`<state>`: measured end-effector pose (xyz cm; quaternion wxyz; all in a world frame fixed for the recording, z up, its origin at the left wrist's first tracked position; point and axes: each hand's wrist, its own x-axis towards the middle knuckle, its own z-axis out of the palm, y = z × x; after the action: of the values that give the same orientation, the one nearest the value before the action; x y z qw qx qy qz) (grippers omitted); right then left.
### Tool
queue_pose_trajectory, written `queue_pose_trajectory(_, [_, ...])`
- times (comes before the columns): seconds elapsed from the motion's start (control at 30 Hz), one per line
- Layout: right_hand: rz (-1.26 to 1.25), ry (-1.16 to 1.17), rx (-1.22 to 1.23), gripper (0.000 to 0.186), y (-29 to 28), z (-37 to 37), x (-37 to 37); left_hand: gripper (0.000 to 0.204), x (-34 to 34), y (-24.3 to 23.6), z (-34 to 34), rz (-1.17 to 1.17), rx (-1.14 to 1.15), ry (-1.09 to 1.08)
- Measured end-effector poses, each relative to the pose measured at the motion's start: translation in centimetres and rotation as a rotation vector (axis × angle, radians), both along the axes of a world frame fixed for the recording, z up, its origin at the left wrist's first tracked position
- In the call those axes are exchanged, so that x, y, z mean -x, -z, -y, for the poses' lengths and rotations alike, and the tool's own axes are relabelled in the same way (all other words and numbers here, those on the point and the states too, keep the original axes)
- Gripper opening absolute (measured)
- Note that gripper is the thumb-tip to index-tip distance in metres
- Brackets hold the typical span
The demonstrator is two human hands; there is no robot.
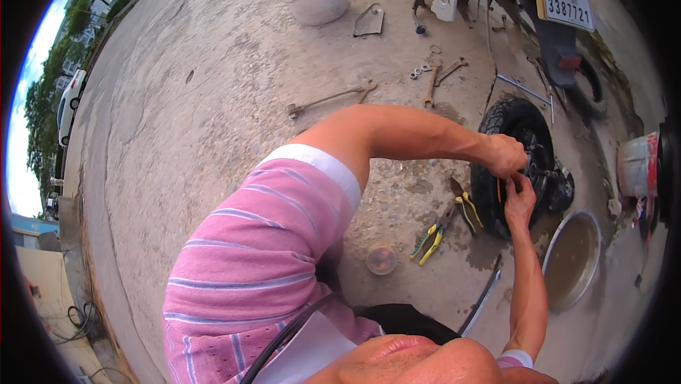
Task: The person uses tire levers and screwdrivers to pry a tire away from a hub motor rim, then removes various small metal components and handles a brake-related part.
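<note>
Head view has both hands in close at a black-tyred wheel [489, 192], which sits on the concrete to the right of the scattered tools. The left hand [505, 155] is on its upper part, fingers curled nearly into a fist at the inner edge of the tyre. Just below it, the right hand [520, 203] reaches up from the lower edge, its fingers bent and the thumb close to them, almost meeting the left hand. What either hand grips I can't make out from here; the fingertips are hidden against the wheel. A thin orange strip [499, 191] shows beside the right fingers.

That wheel runs long from top to bottom of the view, its knobbly tread facing left and its hub side turned right; how far it leans, I cannot tell. Two pairs of pliers lie near it: one with yellow handles [466, 210], the other with green-and-yellow handles [428, 242], heads angled up. A round metal basin [599, 242] of murky water stands below and to the right.

As for writing, a white plate [566, 2] on the motorcycle [557, 50] carries bold dark characters, and a pale pail [631, 165] has a red patch.
</note>
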<state>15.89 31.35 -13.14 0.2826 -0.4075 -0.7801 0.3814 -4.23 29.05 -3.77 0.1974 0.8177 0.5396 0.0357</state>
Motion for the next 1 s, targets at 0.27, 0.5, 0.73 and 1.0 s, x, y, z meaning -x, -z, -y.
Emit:
queue_pose_trajectory(0.27, [0.024, 0.021, -0.04, 0.019, -0.2, 0.2, 0.0, 0.029, -0.6, 0.8, -0.3, -0.031, -0.064, -0.044])
queue_pose_trajectory(0.5, [0.071, 0.012, -0.02, 0.021, -0.4, 0.6, 0.7, 0.028, -0.5, -0.2, 1.4, 0.075, -0.023, -0.172])
queue_pose_trajectory(0.73, [0.022, 0.058, -0.069, 0.019, -1.2, -0.1, 1.1, 0.029, 0.1, 0.7, -1.4, 0.078, 0.044, -0.112])
queue_pose_trajectory(1.0, [0.033, 0.054, -0.085, 0.02, -1.2, -0.4, 0.3, 0.02, 0.1, 1.4, -1.0, 0.15, -0.069, -0.023])
